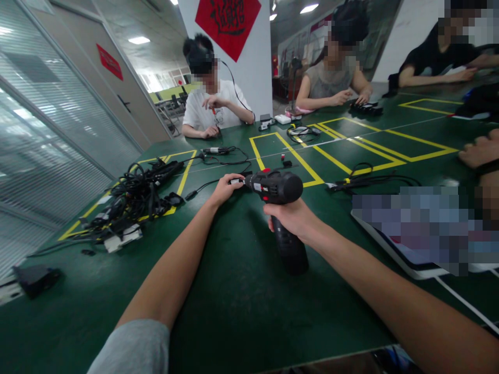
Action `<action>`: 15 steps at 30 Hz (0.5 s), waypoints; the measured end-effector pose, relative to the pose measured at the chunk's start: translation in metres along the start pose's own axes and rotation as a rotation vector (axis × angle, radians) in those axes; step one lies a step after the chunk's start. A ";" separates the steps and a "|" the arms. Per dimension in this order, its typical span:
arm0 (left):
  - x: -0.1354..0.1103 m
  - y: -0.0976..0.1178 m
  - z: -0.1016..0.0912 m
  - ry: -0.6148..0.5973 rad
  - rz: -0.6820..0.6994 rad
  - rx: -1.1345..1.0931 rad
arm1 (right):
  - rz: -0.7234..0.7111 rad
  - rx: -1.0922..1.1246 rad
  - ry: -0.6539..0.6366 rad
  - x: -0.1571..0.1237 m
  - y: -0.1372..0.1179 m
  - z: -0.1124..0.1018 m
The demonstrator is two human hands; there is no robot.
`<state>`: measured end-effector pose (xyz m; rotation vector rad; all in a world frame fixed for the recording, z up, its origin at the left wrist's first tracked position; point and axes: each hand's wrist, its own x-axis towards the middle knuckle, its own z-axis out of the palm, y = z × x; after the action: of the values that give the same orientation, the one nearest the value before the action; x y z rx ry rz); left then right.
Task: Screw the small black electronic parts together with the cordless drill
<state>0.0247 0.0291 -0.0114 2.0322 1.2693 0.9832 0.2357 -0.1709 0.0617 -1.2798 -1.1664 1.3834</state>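
Note:
My right hand (pixel 287 219) is wrapped around the grip of a black cordless drill (pixel 277 188), which lies on its side with the nose pointing left. The drill's thick battery end (pixel 290 253) rests down toward the table. My left hand (pixel 225 189) pinches a small white-and-black piece (pixel 236 181) right at the drill's chuck. The chuck itself is partly hidden by my fingers. I cannot tell exactly what the small piece is. A thin black cable (pixel 202 187) runs on the table just behind my left hand.
The dark green table (pixel 234 311) bears yellow tape rectangles. A heap of black cables (pixel 136 200) lies at the left, and a tablet (pixel 405 244) with a blurred screen lies at the right. Several co-workers sit across the table, and another person's hand (pixel 481 149) rests at the right edge.

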 end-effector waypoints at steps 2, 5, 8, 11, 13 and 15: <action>0.000 0.000 0.000 -0.005 -0.008 -0.009 | -0.002 0.009 0.002 0.000 0.000 0.000; 0.000 0.001 0.000 -0.003 -0.010 -0.020 | -0.001 0.015 0.005 0.000 0.000 0.000; 0.000 0.001 0.000 0.005 -0.002 -0.010 | 0.002 0.010 0.002 -0.001 -0.001 0.001; 0.000 0.001 0.000 0.003 0.004 -0.001 | 0.003 0.005 0.002 -0.001 -0.001 0.001; 0.000 0.000 0.000 0.003 0.010 0.005 | 0.001 0.005 0.004 0.000 -0.001 0.001; 0.000 0.000 0.000 -0.001 0.019 0.013 | 0.002 0.011 0.005 0.000 -0.001 0.001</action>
<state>0.0245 0.0295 -0.0114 2.0573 1.2612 0.9852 0.2347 -0.1708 0.0628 -1.2763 -1.1526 1.3854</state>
